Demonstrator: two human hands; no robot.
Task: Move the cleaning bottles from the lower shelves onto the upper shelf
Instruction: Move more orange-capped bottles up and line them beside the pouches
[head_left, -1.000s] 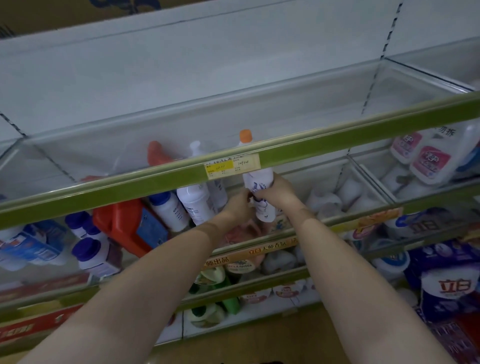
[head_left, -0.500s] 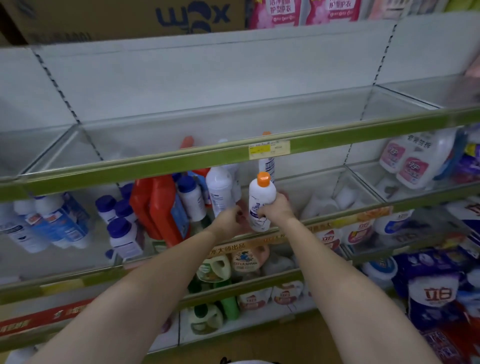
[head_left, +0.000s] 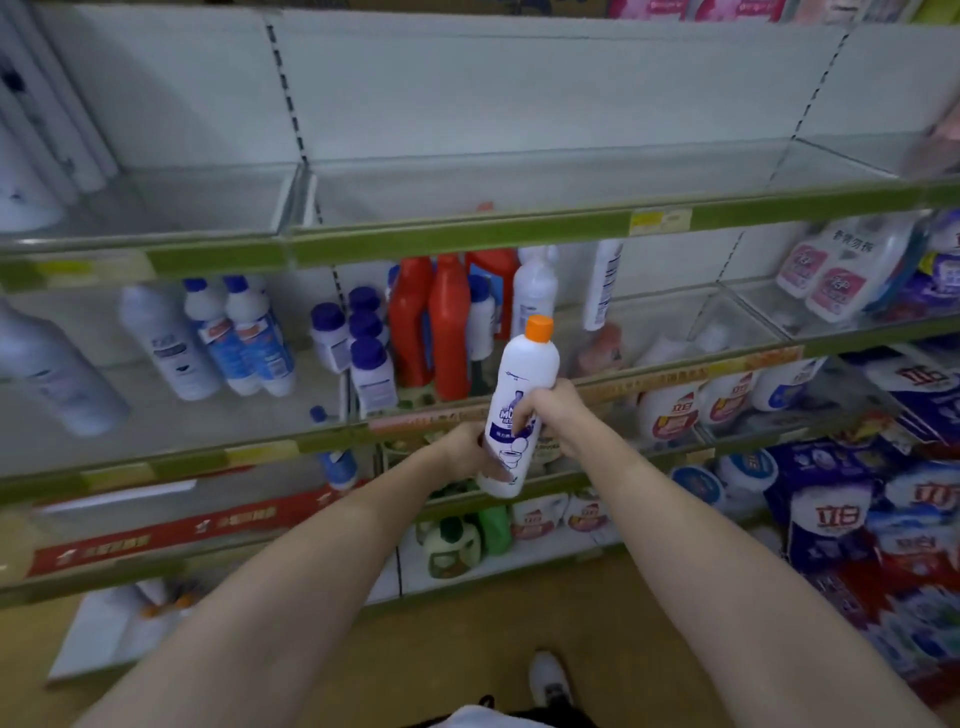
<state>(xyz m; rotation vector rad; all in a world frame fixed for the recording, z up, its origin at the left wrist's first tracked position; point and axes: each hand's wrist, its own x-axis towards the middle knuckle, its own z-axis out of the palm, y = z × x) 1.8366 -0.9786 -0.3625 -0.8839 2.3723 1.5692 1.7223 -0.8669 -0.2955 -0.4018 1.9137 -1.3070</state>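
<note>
- Head view: both hands hold one white bottle with an orange cap (head_left: 519, 410) in front of the shelving, out past the shelf edges and not resting on any shelf.
- The bottle stands nearly upright, its cap tipped slightly to the right, its purple label facing the camera.
- The right hand (head_left: 550, 415) wraps the bottle's middle from the right, fingers curled over the label.
- The left hand (head_left: 467, 449) grips the lower part from the left, fingers reaching under toward the base.
- The upper shelf (head_left: 467, 236), with its green front rail and a yellow price tag (head_left: 660, 222), sits above the bottle; the bay behind the rail shows only bare clear dividers.
- On the shelf just below it stand red bottles (head_left: 431, 322), several small white bottles with blue caps (head_left: 363, 338), and a tall white bottle (head_left: 535, 291) behind the held one.
- Further left on that shelf, white bottles with blue labels (head_left: 244, 338) lean to the left.
- To the right are white detergent jugs with pink labels (head_left: 841, 270), and lower down purple and blue detergent bags (head_left: 841, 499).
- A white shoe (head_left: 548, 675) shows on the tan floor at the bottom edge.
</note>
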